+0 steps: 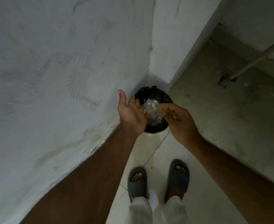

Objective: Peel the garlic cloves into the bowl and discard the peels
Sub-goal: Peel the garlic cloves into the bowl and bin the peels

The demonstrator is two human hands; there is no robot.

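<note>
1. Hands first: the left hand (pixel 131 113) is spread palm-up, thumb raised and fingers straight, tilted toward the bin; the right hand (pixel 180 120) has its fingers loosely curled beside the heap, and whether they pinch any of it I cannot tell

2. Garlic peels (pixel 152 113) sit as one pale, papery clump between the two hands, resting against the left fingers and directly above the bin mouth

3. Handling, as I judge it: the peels look feather-light, dry and flaky, prone to cling to skin and drift off on any breeze, so cupping them from beneath and brushing them off with the other hand suits better than pinching single flakes

4. One black-lined bin (pixel 155 94) stands in the wall corner on the floor, below the hands; a few flakes seem to lie inside near its far rim

5. Count: two hands, one clump of peels with too many flakes to number, one bin, two grey slippers (pixel 137 183) on the tiled floor (pixel 149 151)

6. No bowl or garlic cloves show here, so the peeling looks finished and discarding is the step in hand
</note>
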